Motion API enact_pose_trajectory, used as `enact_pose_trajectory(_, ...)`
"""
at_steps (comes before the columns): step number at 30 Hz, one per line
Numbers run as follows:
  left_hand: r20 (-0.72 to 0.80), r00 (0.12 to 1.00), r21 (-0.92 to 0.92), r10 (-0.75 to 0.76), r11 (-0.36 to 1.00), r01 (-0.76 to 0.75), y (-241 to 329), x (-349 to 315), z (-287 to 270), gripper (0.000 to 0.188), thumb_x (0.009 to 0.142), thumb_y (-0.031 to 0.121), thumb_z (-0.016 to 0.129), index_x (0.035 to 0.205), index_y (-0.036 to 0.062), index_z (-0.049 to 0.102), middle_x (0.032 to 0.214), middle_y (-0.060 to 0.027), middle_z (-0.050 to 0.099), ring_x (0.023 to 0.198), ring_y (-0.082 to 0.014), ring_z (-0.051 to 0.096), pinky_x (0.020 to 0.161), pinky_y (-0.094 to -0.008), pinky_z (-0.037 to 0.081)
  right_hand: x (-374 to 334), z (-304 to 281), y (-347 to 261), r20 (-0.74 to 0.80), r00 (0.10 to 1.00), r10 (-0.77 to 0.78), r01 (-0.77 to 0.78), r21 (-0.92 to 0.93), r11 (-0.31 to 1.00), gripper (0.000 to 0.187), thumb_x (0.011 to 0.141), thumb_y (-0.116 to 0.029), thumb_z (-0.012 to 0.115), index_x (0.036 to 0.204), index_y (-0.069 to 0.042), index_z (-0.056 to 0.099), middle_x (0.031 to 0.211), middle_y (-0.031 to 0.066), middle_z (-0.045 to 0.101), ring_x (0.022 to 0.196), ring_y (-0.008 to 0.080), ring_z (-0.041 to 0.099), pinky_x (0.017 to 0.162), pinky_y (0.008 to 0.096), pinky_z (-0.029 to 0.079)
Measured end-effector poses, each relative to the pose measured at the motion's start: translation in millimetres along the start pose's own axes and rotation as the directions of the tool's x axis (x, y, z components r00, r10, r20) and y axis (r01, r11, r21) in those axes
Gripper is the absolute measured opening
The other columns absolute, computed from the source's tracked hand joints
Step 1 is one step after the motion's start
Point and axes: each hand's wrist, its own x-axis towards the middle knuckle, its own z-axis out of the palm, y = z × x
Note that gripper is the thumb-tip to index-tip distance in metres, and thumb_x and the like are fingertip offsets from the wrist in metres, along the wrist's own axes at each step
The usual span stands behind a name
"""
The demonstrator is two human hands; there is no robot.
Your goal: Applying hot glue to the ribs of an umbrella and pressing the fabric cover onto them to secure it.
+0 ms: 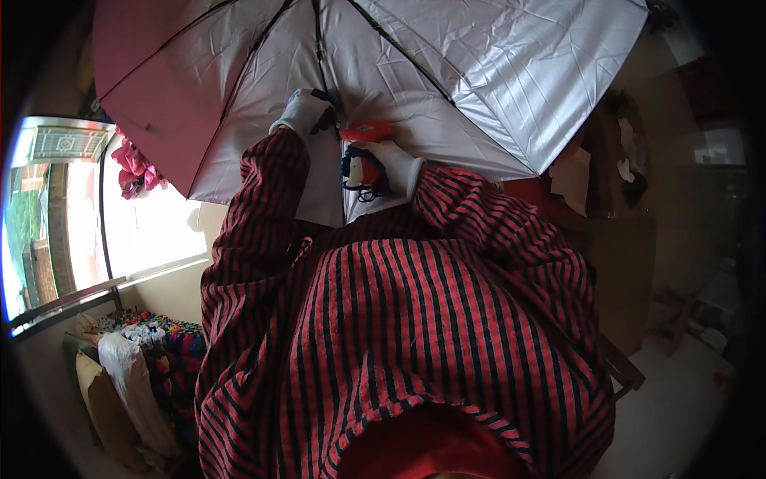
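An open umbrella (495, 72) spreads in front of me, its silvery inside and dark ribs toward me. My left hand (306, 112), in a white glove with dark fingertips, is closed at a thin dark umbrella rib (320, 56) near the middle. To its right, my right hand (391, 168), gloved alike, has its fingers curled round a red object, mostly hidden, whose kind I cannot make out. Just above that hand, a flat, rounded red piece (369, 130) shows against the silver cloth. Dark loops (369, 194) hang below the right fingers, perhaps cord.
At the left is a bright window (152, 231) with a bundle of pink cloth (136, 168) beside it. Lower left, a heap of many-coloured pieces (171, 343) lies near a pale cloth (132, 383). At the right stand a brown cabinet or table (622, 271) and pale sheets (571, 180).
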Motion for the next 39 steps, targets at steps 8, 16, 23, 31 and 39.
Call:
enact_pose_trajectory(8,0.015,0.996,-0.183,-0.089,0.979,0.090,11,-9,-4,0.017,0.079,0.017,0.060,0.078,0.0028,0.069,0.063,-0.0076,0.065,0.052,-0.0175,0.061,0.047,-0.0301,0.047,7,-10,3,0.015,0.997,0.078,-0.079,0.017,0.997,0.021,0.086,-0.023,0.063,0.099,-0.007,0.057,0.080,0.0086,0.065,0.067,0.0241,0.065,0.060,0.0396,0.055)
enact_pose_trajectory(16,0.027,0.995,-0.144,-0.092,0.985,0.095,12,-8,-7,0.018,0.079,0.017,0.061,0.078,0.0013,0.068,0.062,-0.0077,0.064,0.049,-0.0174,0.060,0.045,-0.0297,0.047,9,-13,13,0.003,0.999,-0.033,0.033,-0.031,0.999,0.024,0.086,-0.023,0.063,0.103,-0.007,0.055,0.082,0.0075,0.064,0.068,0.0216,0.065,0.059,0.0384,0.055)
enact_pose_trajectory(23,0.056,0.997,-0.109,-0.053,0.992,0.058,5,-1,-7,0.019,0.080,0.018,0.060,0.076,0.0009,0.068,0.060,-0.0078,0.064,0.047,-0.0172,0.059,0.043,-0.0294,0.046,10,-13,17,-0.025,0.996,-0.081,0.079,-0.062,0.995,0.032,0.085,-0.023,0.064,0.109,-0.005,0.053,0.083,0.0070,0.063,0.071,0.0202,0.065,0.061,0.0362,0.055)
enact_pose_trajectory(31,0.057,0.998,-0.197,-0.025,0.980,0.035,2,-1,-7,0.018,0.080,0.018,0.061,0.075,0.0010,0.067,0.059,-0.0072,0.062,0.046,-0.0165,0.057,0.042,-0.0296,0.044,11,-14,14,-0.053,0.995,-0.089,0.083,-0.111,0.990,0.033,0.084,-0.024,0.065,0.108,-0.005,0.055,0.086,0.0079,0.065,0.072,0.0206,0.065,0.063,0.0361,0.055)
enact_pose_trajectory(39,0.045,0.992,-0.338,0.114,0.937,-0.092,-11,1,-4,0.015,0.078,0.017,0.065,0.076,0.0013,0.067,0.058,-0.0056,0.060,0.046,-0.0147,0.055,0.042,-0.0294,0.041,30,-32,9,0.105,0.991,0.077,-0.081,0.039,0.996,0.031,0.082,-0.030,0.068,0.101,-0.008,0.061,0.087,0.0079,0.067,0.072,0.0217,0.065,0.064,0.0368,0.055)
